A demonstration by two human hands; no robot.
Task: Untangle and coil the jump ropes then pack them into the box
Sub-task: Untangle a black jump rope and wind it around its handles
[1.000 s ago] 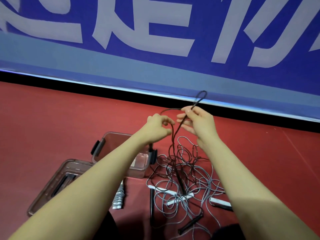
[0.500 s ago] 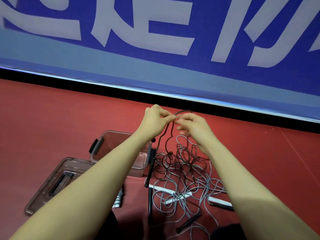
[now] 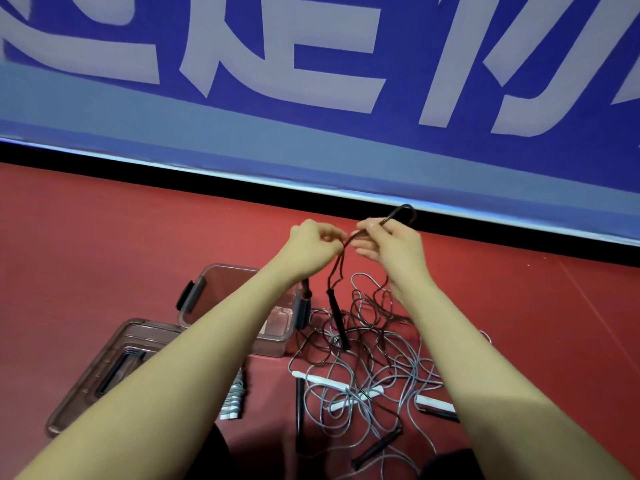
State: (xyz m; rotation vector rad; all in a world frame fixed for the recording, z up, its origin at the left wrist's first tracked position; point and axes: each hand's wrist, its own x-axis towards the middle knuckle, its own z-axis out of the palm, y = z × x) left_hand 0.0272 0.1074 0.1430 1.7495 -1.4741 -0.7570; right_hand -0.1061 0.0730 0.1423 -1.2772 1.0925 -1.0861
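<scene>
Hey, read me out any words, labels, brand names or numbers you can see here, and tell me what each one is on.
Blue banner: big pale characters, cropped at the top edge, not readable as words.
Clear box: a pale patch inside, too blurred to tell whether it carries text.
Jump ropes, lid: no text visible.

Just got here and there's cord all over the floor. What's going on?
A person is sorting tangled jump ropes. Both hands, left hand and right hand, pinch a black rope lifted above the pile, one handle dangling. The clear box stands open beside its lid; no rope visibly packed.
</scene>
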